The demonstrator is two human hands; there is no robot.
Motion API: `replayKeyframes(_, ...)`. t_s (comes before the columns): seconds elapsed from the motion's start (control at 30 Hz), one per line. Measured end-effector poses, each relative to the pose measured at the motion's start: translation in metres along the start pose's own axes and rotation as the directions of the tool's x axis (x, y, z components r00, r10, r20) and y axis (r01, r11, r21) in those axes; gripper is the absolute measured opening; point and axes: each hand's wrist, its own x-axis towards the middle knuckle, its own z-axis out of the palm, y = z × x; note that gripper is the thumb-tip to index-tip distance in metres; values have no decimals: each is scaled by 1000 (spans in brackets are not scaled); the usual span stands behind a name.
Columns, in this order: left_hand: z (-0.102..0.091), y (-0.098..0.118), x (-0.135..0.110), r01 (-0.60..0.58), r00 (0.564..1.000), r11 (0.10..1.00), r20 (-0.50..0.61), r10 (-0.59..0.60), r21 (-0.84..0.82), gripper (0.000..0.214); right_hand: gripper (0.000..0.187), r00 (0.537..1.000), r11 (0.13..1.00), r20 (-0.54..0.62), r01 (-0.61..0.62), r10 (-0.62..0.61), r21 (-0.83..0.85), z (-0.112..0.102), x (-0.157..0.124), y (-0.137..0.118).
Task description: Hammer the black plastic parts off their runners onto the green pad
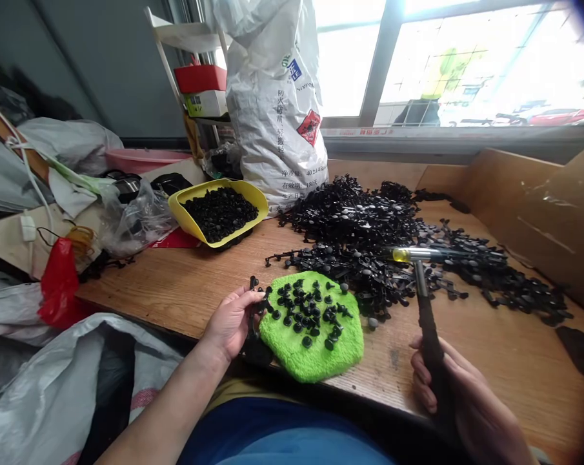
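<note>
My left hand [231, 320] grips a black plastic sprue strip [254, 303] at the left edge of a green fuzzy cloth [315, 352]. Several small black plastic pieces [307, 310] lie scattered on the cloth. My right hand [459, 403] is closed round the black handle of a long hand tool [427, 323], which points away from me toward a big heap of black plastic sprues [369, 226]. A yellow-handled tool [417, 254] lies across that heap.
A yellow scoop-shaped tray [185, 213] holds more black pieces at the back left. A tall white sack [277, 97] stands behind it. Cardboard walls [528, 194] border the wooden table [185, 284] on the right. Plastic bags and a red bag [58, 284] crowd the left.
</note>
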Motion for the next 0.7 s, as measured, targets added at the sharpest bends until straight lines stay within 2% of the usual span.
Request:
replayKeyframes(0.27,9,-2,2,-7,1000,1000,-8,7,18,21,16,1000,999,8,23,-23,-24,1,1,1)
replayKeyframes(0.37,11,-1,0,-17,1000,999,-4,17,29,21,17,998,992,18,62,-61,-111,-3,2,4)
replayKeyframes(0.43,12,-1,-1,-42,999,999,-7,42,31,21,19,997,971,42,78,-70,-227,-4,0,4)
replayKeyframes(0.5,13,-2,-1,-68,998,997,-16,68,26,21,23,994,902,79,107,-81,-417,-2,-4,3)
replayKeyframes(0.6,13,-4,1,-114,993,993,-21,114,20,21,25,967,684,210,253,-147,-684,12,-11,-1)
replayKeyframes(0.7,13,-6,2,-184,983,982,1,185,32,20,23,902,472,405,425,-150,-772,29,-13,-3)
